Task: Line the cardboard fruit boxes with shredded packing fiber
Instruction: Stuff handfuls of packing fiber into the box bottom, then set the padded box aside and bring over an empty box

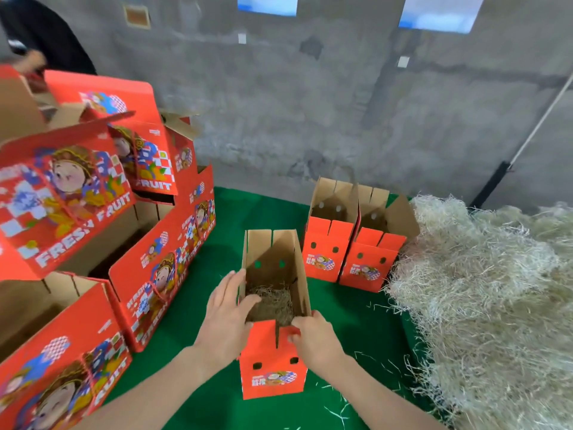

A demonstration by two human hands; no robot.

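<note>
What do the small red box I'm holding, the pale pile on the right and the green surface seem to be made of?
Small red open box: cardboard, matte red print outside, bare brown inside, folded slotted flaps. Pale shredded pile: thin dry straw-coloured strands, perhaps wood wool or paper; unclear which. Green surface: matte, seemingly felt or cloth.

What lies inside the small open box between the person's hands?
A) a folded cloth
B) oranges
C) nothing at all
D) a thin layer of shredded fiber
D: a thin tangle of shredded fiber covers the bottom of the small box, which the left hand and right hand hold at its near end.
</note>
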